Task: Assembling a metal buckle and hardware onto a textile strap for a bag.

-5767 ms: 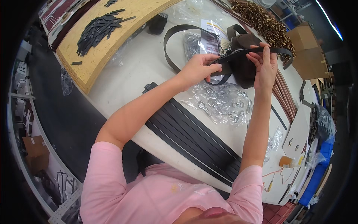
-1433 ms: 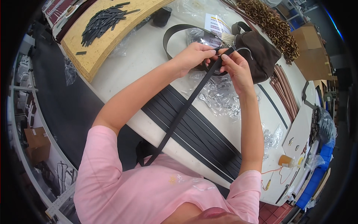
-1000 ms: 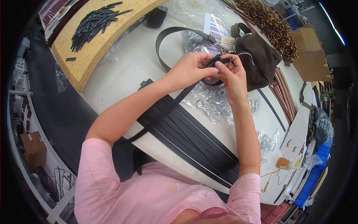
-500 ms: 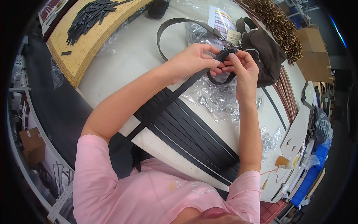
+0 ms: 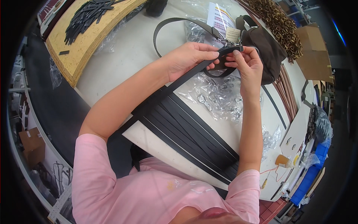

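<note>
A long black strap [image 5: 182,77] runs up from the table into my two hands. My left hand [image 5: 190,59] pinches it between thumb and fingers. At its far end, my right hand [image 5: 246,61] grips the strap by the tip. Beneath the fingers hangs a dark loop [image 5: 220,75] of strap. Just beyond my hands lies a dark brown bag [image 5: 264,52] with a zip, a paper tag [image 5: 233,34] and a webbing shoulder strap [image 5: 160,30]. Many black straps [image 5: 186,127] lie side by side on the table below my forearms.
Plastic bags of metal clasps [image 5: 218,95] lie below my hands. A wooden board [image 5: 85,52] at the left carries short black strips [image 5: 89,16]. Brass-coloured rings [image 5: 279,26] are heaped at the far right, near a cardboard box [image 5: 313,48]. Brown strips [image 5: 285,89] lie along the right.
My right hand has moved slightly right and its fingers have shifted to the strap's tip. More of the strap shows stretched out between my hands.
</note>
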